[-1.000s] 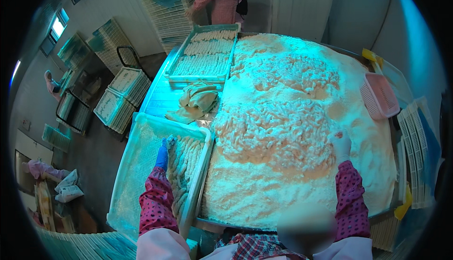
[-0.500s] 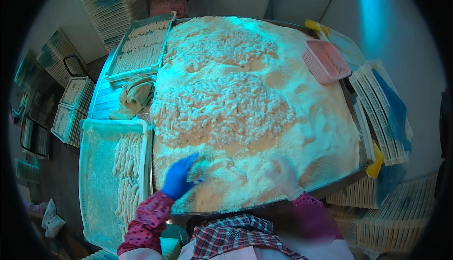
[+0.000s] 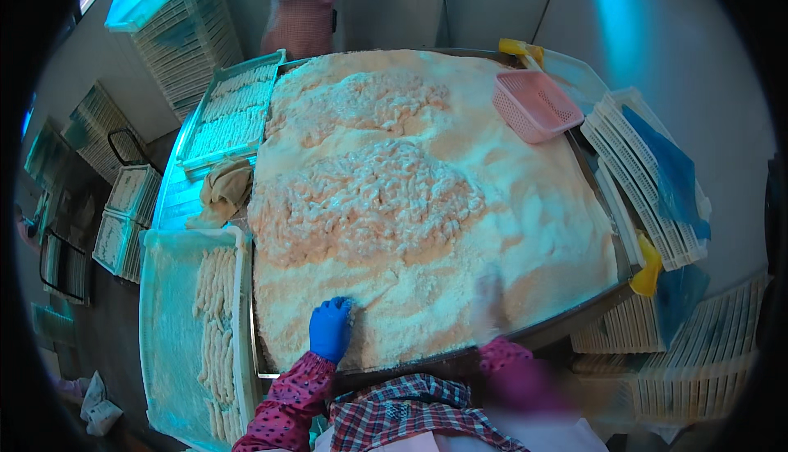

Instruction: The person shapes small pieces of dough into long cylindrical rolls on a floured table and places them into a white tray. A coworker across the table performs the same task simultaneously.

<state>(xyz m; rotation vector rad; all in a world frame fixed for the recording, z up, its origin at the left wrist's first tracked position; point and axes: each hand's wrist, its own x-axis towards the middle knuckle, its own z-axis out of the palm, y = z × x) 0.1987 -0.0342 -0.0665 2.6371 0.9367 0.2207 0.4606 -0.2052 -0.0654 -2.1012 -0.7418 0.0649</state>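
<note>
My left hand (image 3: pixel 331 330), in a blue glove, rests at the near edge of a broad bed of pale crumbs (image 3: pixel 427 321). Its fingers are curled together, and whatever they may hold is hidden. To the right, my right hand (image 3: pixel 489 304), in a whitish glove, is over the same crumbs, its fingers smeared by motion. Beyond both hands lies a heap of raw, wet-looking pale strips (image 3: pixel 369 197), with a second heap (image 3: pixel 361 99) farther back. Coated strips lie in rows along the right side of a white tray (image 3: pixel 168 329) at my left.
A filled tray (image 3: pixel 230 115) stands at the far left, with a crumpled cloth (image 3: pixel 223 193) nearer. A pink perforated basket (image 3: pixel 538 107) sits on the crumbs at the far right. Stacked white trays (image 3: pixel 640 181) line the right edge. Another person (image 3: pixel 300 17) stands behind the table.
My left hand has gone from spread fingers to curled ones and has come nearer the table's front edge. My right hand has stayed over the crumbs, blurred. The whole view has shifted slightly.
</note>
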